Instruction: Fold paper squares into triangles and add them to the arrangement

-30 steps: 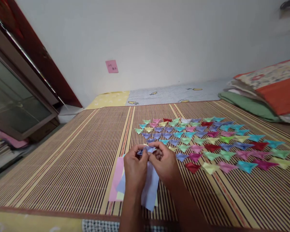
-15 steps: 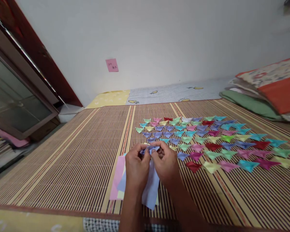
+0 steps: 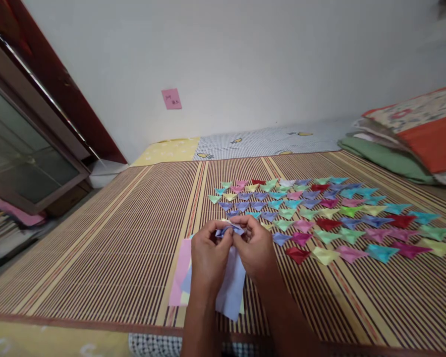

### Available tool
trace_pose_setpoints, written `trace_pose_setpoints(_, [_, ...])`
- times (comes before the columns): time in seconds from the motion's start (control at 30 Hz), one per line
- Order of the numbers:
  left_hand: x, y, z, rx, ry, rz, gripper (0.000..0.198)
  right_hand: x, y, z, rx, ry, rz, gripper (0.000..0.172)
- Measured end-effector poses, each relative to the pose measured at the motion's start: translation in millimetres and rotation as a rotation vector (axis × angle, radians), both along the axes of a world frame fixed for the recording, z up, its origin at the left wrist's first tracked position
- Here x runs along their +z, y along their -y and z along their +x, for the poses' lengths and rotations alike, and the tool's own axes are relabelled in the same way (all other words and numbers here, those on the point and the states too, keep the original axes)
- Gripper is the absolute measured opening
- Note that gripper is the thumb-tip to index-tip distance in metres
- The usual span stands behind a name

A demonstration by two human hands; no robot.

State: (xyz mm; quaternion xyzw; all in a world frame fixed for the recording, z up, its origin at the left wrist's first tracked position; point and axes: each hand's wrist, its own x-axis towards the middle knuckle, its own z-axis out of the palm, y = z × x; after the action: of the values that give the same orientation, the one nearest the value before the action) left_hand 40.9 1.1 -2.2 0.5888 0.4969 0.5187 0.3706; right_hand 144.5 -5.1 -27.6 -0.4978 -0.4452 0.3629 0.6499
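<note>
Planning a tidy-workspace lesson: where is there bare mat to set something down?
The widest bare patch of striped mat lies left of the paper sheets; another lies lower right, below the folded paper shapes. Their rows are crowded.

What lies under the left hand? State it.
A flat pink paper sheet shows left of the left hand and a pale blue paper sheet right of it, over the brown-and-cream striped mat. What lies directly beneath the hand is covered.
</note>
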Motion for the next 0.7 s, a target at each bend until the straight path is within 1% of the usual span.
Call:
trace_pose_setpoints(0.13, [-0.4, 1, -1, 0.032, 0.005, -0.001, 0.009, 7.2, 4, -3, -0.002, 0.057, 0.005, 0.015])
trace_pose_setpoints(0.27, [-0.2, 1, -5, 0.044, -0.019, 0.024, 0.009, 11.3, 5, -3, 0.007, 0.099, 0.006, 0.019])
trace_pose_setpoints(0.4, [0.4, 1, -8, 0.056, -0.117, 0.082, 0.009, 12.5, 6, 3, 0.007, 0.183, 0.027, 0.022])
trace_pose_setpoints(0.57, [2.8, 0, -11, 0.056, -0.267, 0.194, 0.014, 15.6, 7, 13, -0.027, 0.244, 0.076, 0.013])
trace_pose_setpoints(0.7, [3.8, 0, -12, -0.010, -0.340, 0.277, 0.018, 15.5, 8, 15, -0.038, 0.327, 0.054, 0.009])
